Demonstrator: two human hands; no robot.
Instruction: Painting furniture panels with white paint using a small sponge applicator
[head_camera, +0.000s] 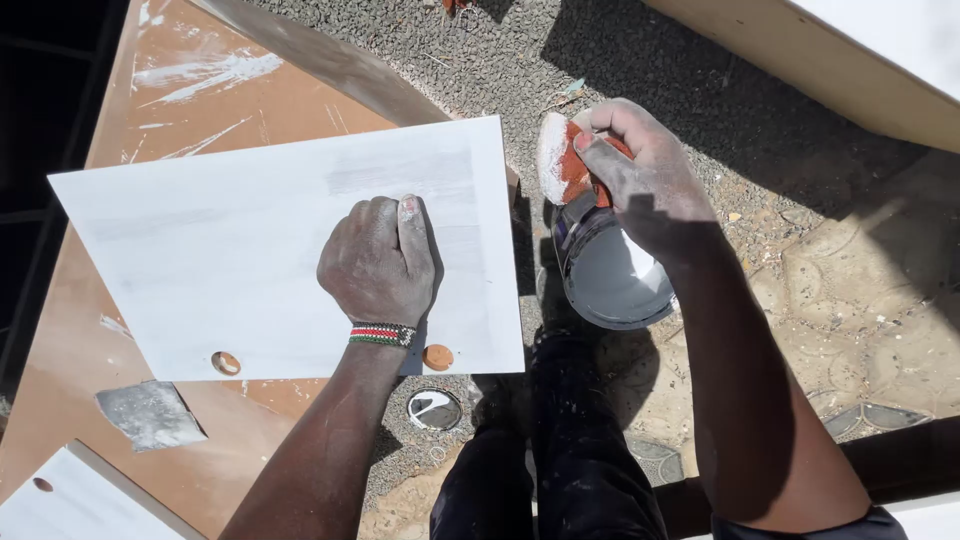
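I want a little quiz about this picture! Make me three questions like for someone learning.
1. True or false: the left hand rests as a fist on the white board.
2. What does the right hand hold? A) an orange cloth smeared white B) a hammer C) a brush
3. Fill in: the right hand is above an open ____ of white paint.

Key:
1. True; the white board lies on a brown table.
2. A; the orange cloth is pinched in the fingers.
3. Can; the paint can sits over the gravel, its lid lying below.
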